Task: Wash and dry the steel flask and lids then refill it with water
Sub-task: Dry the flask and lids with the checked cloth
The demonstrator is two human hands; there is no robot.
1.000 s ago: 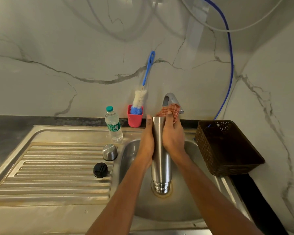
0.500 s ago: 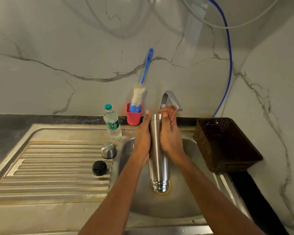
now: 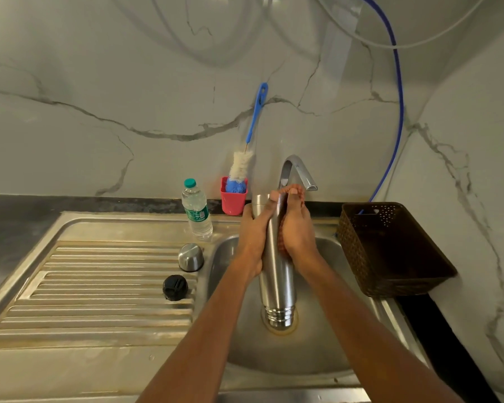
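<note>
Left hand [image 3: 253, 237] now farther round mouth-down steel flask [image 3: 278, 286], right hand [image 3: 298, 228] clasping cloth [image 3: 299, 188] against it; brush [image 3: 239, 167] in red cup [image 3: 232, 203].

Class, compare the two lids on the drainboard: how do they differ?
The steel lid is shiny, domed and taller; the black lid is matt, flatter and ridged on top. The steel lid sits nearer the wall, the black lid nearer the camera. Both rest on the drainboard, with no hand on them.
</note>
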